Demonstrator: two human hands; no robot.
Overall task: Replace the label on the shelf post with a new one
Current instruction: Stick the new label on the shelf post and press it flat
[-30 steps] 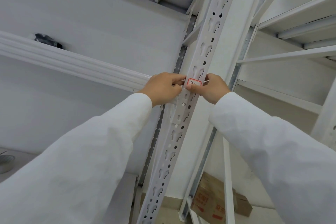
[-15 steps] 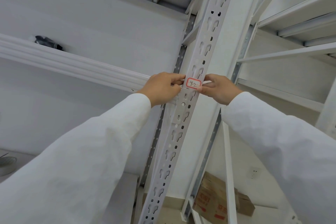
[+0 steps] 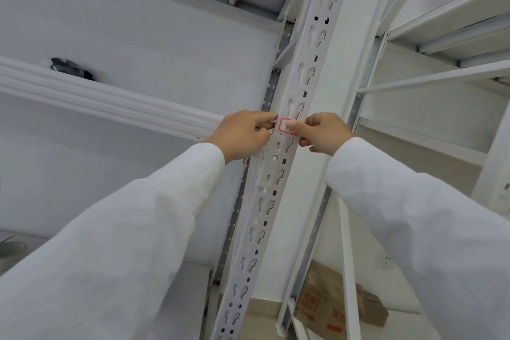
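White-sleeved arms reach up to the perforated shelf post (image 3: 287, 146). Right hand (image 3: 321, 132) presses its thumb onto the red-bordered label (image 3: 285, 127). Left hand (image 3: 244, 134) pinches the post's left edge, fingers curled together.

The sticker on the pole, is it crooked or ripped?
Nothing stands out. The red-edged label lies flat on the post, roughly square to it, and the right hand covers part of it, so that part can't be checked.
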